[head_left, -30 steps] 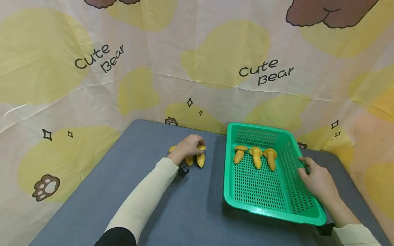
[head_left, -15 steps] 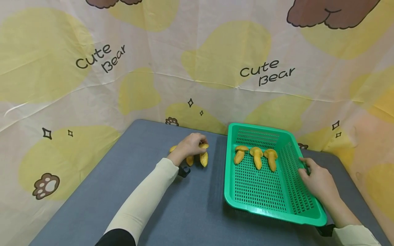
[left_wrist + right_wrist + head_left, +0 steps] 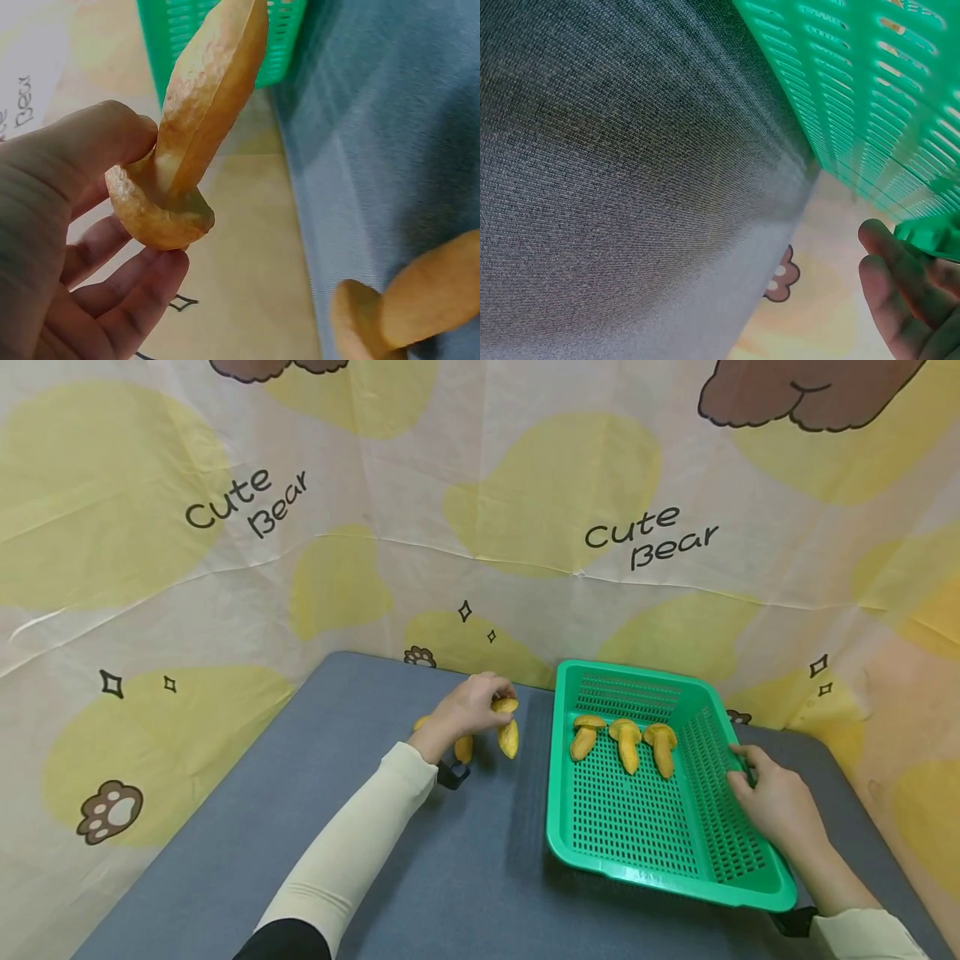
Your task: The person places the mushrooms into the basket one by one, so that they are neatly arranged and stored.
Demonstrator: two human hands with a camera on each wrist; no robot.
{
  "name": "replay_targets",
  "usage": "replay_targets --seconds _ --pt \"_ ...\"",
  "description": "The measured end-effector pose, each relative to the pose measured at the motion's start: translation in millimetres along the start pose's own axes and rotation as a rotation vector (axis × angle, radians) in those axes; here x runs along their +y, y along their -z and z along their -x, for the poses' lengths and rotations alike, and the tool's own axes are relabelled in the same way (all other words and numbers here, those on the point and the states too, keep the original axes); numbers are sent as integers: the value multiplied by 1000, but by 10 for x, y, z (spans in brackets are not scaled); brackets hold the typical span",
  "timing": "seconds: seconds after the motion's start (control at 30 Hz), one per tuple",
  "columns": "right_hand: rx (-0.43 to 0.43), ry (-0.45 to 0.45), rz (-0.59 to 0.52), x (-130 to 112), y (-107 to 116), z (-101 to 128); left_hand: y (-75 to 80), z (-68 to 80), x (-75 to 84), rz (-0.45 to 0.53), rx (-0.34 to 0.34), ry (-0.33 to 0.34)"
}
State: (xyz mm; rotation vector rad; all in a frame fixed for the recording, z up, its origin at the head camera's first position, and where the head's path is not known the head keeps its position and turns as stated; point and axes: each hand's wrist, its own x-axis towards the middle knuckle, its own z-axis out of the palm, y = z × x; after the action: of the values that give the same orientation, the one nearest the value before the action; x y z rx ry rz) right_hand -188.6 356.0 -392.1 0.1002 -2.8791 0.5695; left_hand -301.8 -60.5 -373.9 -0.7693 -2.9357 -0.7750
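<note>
My left hand [image 3: 476,703] pinches a yellow-brown mushroom [image 3: 508,739] by its cap, above the grey table. In the left wrist view, thumb and fingers grip the cap of that mushroom [image 3: 206,105], and its stem points away toward the basket. Another mushroom [image 3: 463,748] lies on the table below the hand; part of one more mushroom [image 3: 422,722] shows behind the wrist. Over on the right, my right hand [image 3: 776,797] holds the right rim of a green slotted basket [image 3: 622,875]. Its fingers [image 3: 907,292] show outside the basket wall in the right wrist view.
Inside the basket, three mushrooms lie in a row: a left one [image 3: 585,739], a middle one [image 3: 626,745] and a right one [image 3: 661,749]. The grey cloth-covered table [image 3: 315,785] ends at a printed curtain [image 3: 510,527] along the back and sides.
My left hand has lifted the mushroom off the table and moved it up and slightly right, toward the basket. The right hand and the basket have stayed in place.
</note>
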Motion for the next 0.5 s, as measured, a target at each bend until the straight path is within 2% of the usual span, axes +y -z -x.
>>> replay_targets --seconds 0.5 --pt "3 -5 0 5 -5 -17 157 -14 237 62 89 -77"
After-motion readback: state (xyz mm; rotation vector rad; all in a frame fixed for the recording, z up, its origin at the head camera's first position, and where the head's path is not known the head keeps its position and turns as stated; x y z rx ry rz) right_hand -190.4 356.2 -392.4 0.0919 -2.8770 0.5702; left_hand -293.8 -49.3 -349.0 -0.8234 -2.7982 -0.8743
